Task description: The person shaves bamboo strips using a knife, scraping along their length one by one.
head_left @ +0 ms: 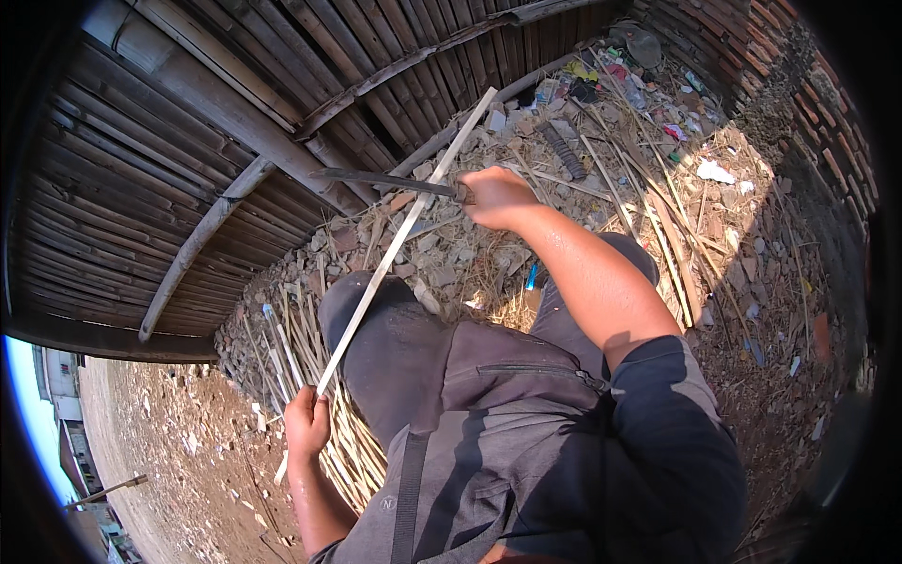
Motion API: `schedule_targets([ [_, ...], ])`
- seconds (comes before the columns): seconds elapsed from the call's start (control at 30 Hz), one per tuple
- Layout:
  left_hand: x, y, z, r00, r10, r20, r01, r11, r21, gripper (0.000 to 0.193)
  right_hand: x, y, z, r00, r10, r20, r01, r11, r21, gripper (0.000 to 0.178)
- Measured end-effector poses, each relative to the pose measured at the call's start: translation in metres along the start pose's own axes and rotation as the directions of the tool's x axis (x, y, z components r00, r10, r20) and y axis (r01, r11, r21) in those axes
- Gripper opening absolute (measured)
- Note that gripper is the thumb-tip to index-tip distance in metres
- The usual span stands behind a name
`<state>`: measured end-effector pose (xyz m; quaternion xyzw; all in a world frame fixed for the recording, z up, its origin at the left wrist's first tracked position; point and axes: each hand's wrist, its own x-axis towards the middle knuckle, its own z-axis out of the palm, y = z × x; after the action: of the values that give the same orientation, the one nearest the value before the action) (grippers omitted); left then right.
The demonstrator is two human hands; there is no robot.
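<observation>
My left hand [307,425] is closed around the lower part of a long, pale bamboo strip [379,271]. The strip slants up and away to the right, passing over my left knee. In my right hand [498,198] is the handle of a long knife [376,178], its dark blade pointing left. The blade crosses the strip's upper part; whether it touches or bites into the wood, I cannot tell. Beside my left forearm lies a bundle of thin bamboo strips [355,449], partly hidden by my leg and arm.
A bamboo-slat wall [141,226] with wooden poles rises at the left and far side. Several bamboo pieces [669,246] lie on rubble to the right, with a dark ribbed rod [561,150] and scattered litter [611,80] farther off. A brick wall [827,122] stands far right.
</observation>
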<state>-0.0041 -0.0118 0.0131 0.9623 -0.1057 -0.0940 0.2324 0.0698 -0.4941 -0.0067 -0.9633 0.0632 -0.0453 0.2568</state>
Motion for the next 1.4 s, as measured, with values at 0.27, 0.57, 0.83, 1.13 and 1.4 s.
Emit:
schedule_targets([
  [0.27,-0.01,0.021,0.007,0.972,0.19,-0.14,-0.16,0.967,0.199,0.014,0.019,0.07,0.029,0.986,0.059,-0.158,-0.038,0.991,0.131,0.033],
  [0.57,-0.003,0.041,0.012,0.981,0.055,-0.188,-0.002,0.962,0.272,0.017,-0.007,-0.03,-0.008,0.939,-0.108,0.326,0.165,0.974,-0.153,0.03],
  [0.83,-0.002,0.033,0.018,0.934,0.174,-0.312,-0.033,0.912,0.409,0.018,0.026,0.043,-0.001,0.932,0.237,0.273,-0.26,0.964,0.05,0.056],
  [1.13,0.015,0.025,0.007,0.991,-0.09,0.096,0.083,0.994,0.067,0.039,-0.002,-0.025,0.016,0.87,-0.153,0.47,0.131,0.988,0.079,0.033],
  [1.4,0.018,0.004,0.012,0.965,-0.137,0.225,0.184,0.962,-0.202,0.048,0.003,-0.019,-0.001,0.98,0.068,0.188,-0.076,0.996,0.04,0.041],
])
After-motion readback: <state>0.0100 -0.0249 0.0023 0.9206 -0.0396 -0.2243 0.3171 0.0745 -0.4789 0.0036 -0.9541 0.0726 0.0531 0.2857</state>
